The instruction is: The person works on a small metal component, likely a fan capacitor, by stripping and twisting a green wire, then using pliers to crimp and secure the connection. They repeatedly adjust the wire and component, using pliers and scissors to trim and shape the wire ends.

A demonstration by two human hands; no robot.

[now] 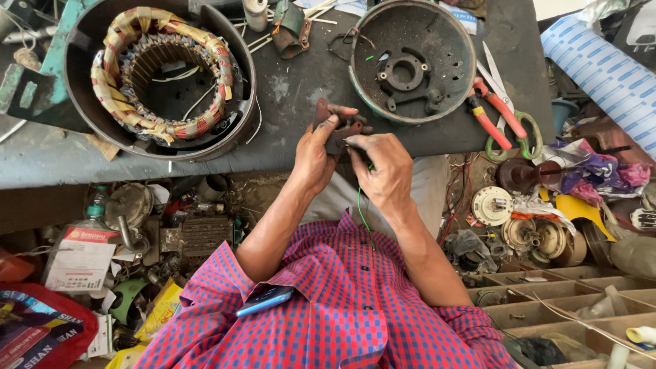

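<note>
At the counter's near edge, both hands meet over a small dark metal bracket: the left hand has its fingers clamped on the bracket's left side, while the right hand pinches a thin green wire that trails down to 6 o'clock over the checked shirt. A round wound stator sits in its housing at 10 o'clock, a shallow round end cover at 1 o'clock and red-handled pliers at 2 o'clock, with a bare, scuffed grey strip between them.
</note>
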